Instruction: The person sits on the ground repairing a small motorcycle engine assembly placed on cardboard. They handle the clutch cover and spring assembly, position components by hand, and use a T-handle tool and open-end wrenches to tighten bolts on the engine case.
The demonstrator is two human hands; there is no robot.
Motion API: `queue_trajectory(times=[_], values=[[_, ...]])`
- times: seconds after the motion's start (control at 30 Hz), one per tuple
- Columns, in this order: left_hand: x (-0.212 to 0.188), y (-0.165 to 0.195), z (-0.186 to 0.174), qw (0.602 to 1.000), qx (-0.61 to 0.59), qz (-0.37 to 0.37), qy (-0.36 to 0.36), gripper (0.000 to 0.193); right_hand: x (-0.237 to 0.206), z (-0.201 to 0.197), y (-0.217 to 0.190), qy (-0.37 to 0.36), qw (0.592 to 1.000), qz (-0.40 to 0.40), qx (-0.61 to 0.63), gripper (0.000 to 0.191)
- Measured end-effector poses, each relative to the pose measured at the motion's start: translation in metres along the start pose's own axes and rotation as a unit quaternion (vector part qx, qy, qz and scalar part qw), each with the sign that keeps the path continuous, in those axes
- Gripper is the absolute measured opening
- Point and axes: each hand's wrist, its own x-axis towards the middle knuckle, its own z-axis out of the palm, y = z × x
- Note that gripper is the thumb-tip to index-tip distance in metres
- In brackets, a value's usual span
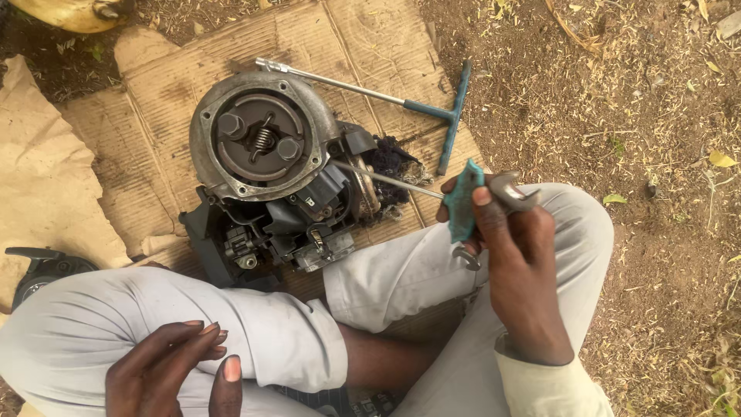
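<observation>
My right hand [517,247] has its fingers closed on a teal-handled screwdriver [463,202] plus small wrenches, its tip at the small engine [270,177] lying on cardboard [154,85]; my left hand [181,371] rests loosely open and empty on my knee. Crowded like that, I judge the grip could slip and drop a wrench into the dirt. The tip's seat is hidden behind dark grime.
</observation>
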Motion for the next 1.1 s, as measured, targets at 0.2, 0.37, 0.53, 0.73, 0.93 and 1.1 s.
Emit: queue_trajectory(times=[0.2, 0.37, 0.53, 0.73, 0.93, 1.1], values=[[-0.005, -0.014, -0.007, 1.0, -0.018, -0.011, 0.013, 0.031, 0.0, 0.007, 0.001, -0.001, 1.0, -0.009, 0.005, 0.035], [-0.002, -0.014, -0.013, 1.0, -0.005, -0.014, 0.023, 0.028, 0.013, 0.007, -0.004, -0.031, 0.998, -0.007, -0.053, 0.036], [0.013, -0.037, -0.028, 0.996, 0.046, 0.003, -0.076, 0.034, 0.031, 0.003, -0.012, -0.072, 0.996, -0.025, -0.055, 0.033], [0.011, -0.043, -0.032, 0.996, 0.041, -0.013, -0.073, 0.034, 0.069, -0.015, -0.026, -0.16, 0.955, -0.058, -0.245, 0.028], [0.056, -0.008, -0.048, 0.989, 0.1, 0.045, -0.103, 0.039, 0.101, -0.02, -0.034, -0.246, 0.897, -0.201, -0.306, 0.021], [0.082, 0.064, -0.026, 0.997, -0.01, 0.066, 0.023, 0.053, 0.099, -0.019, -0.024, -0.252, 0.851, -0.354, -0.297, 0.027]])
